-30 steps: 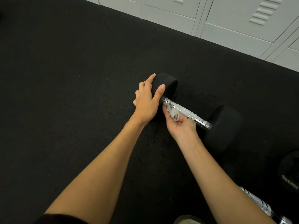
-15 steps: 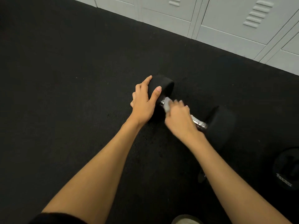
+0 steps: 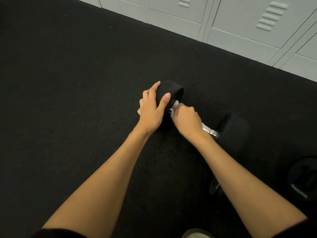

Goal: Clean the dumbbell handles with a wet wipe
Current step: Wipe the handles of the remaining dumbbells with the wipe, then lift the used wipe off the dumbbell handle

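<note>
Altogether 2 hands (image 3: 151, 110) (image 3: 187, 121), 2 dumbbells (image 3: 234, 130) (image 3: 302, 177), 1 wipe (image 3: 175, 105)

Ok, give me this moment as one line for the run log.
phase: wiping | left hand: holds dumbbell head | right hand: grips wipe around handle beside that head | handle's other end: bare

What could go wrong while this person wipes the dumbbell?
The dumbbell might roll: only the left hand on its end steadies it. The right hand bunches the wipe at one end of the handle, so the bare stretch could be missed. Another dumbbell near the right forearm could be bumped.
</note>
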`<state>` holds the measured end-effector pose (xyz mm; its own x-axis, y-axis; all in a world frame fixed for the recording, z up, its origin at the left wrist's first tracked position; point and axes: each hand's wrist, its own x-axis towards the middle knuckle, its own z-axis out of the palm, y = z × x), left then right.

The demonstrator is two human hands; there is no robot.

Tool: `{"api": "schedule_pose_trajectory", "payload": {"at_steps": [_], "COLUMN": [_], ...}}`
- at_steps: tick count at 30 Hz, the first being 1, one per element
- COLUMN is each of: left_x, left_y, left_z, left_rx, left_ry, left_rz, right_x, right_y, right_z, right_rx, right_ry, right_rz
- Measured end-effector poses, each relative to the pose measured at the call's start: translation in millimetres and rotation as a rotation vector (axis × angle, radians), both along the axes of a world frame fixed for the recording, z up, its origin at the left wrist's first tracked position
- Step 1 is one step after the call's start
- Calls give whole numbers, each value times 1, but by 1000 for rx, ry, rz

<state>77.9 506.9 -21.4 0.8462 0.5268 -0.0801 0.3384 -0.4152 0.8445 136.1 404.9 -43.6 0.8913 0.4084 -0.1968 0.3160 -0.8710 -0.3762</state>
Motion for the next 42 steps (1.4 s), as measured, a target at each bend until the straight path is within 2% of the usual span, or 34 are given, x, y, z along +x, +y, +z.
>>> {"api": "schedule_pose_trajectory", "payload": {"at_steps": [2,5,8,11,14,15,17,20,23,28,30,33,37,40,42], "left_x": [0,0,0,2,2,2,1,0,-1,-2,-5,-5,5,10,14], "left_y": [1,1,1,1,0,0,1,2,3,3,-2,-8,-36,-68,-102], "left_z": [-1,-2,-1,0,2,3,3,5,8,20,34,57,105,138,170], "left_rx": [3,3,6,11,8,8,7,17,29,57,226,422,202,7,-84], "left_ry": [-5,-7,-3,7,9,12,21,38,88,246,271,171,25,42,54], "left_rz": [0,2,-2,-8,-12,-14,-22,-34,-73,-104,-139,-243,-400,-520,-672], "right_x": [-21,-28,-4,24,33,31,17,-13,-34,-47,-51,-52,-49,-53,-60], "right_y": [-10,-19,-10,-12,-16,-14,-8,-12,-28,-44,-55,-76,-122,-159,-190], "right_z": [-10,-10,4,17,22,21,15,2,-5,4,14,45,112,170,213], "right_rx": [8,-57,-37,161,260,274,212,54,9,-132,-107,36,180,226,237], "right_ry": [-234,-281,-34,360,453,424,243,-99,-215,-197,-129,23,-119,-204,-271], "right_rz": [179,238,124,20,-74,-101,-90,101,236,364,355,240,114,14,-70]}}
